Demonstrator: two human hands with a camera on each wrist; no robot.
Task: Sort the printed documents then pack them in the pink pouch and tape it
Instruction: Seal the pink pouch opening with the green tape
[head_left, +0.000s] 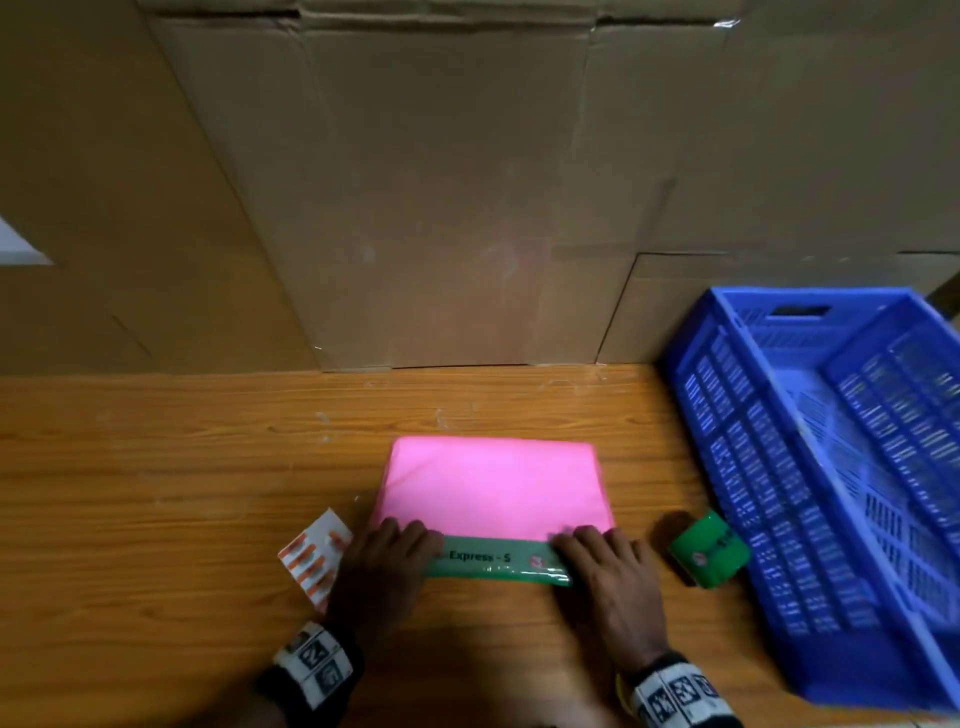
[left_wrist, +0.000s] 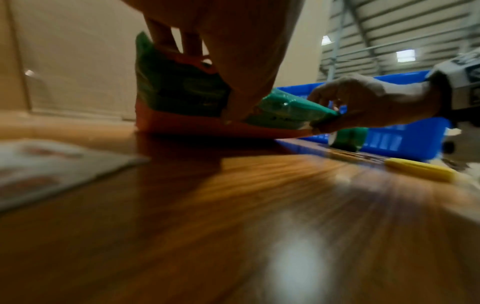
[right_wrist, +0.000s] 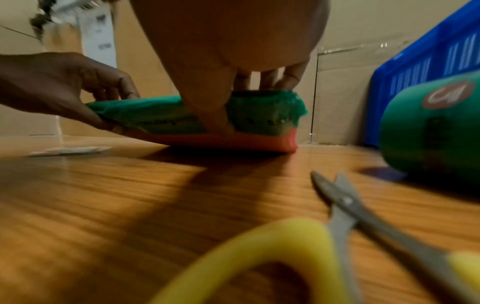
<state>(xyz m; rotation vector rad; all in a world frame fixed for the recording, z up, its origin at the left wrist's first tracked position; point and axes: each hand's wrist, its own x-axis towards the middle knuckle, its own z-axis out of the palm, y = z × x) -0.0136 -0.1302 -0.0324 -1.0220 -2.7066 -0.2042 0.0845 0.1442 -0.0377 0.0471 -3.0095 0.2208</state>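
The pink pouch (head_left: 493, 483) lies flat on the wooden table (head_left: 156, 467), with a strip of green tape (head_left: 488, 564) printed "Express - S" along its near edge. My left hand (head_left: 410, 535) pinches the left end of that taped edge, fingers on top and thumb beneath. At the right end my right hand (head_left: 576, 538) grips the same edge. In the right wrist view the near edge of the pouch (right_wrist: 246, 142) is lifted slightly off the table, with the tape (right_wrist: 155, 115) folded over it. What the pouch contains is hidden.
A green tape roll (head_left: 709, 551) stands right of the pouch, beside a blue plastic crate (head_left: 831, 441). A white sheet with orange marks (head_left: 314, 553) lies under my left hand's outer side. Yellow-handled scissors (right_wrist: 350, 216) lie near my right wrist. A cardboard wall (head_left: 441, 208) backs the table.
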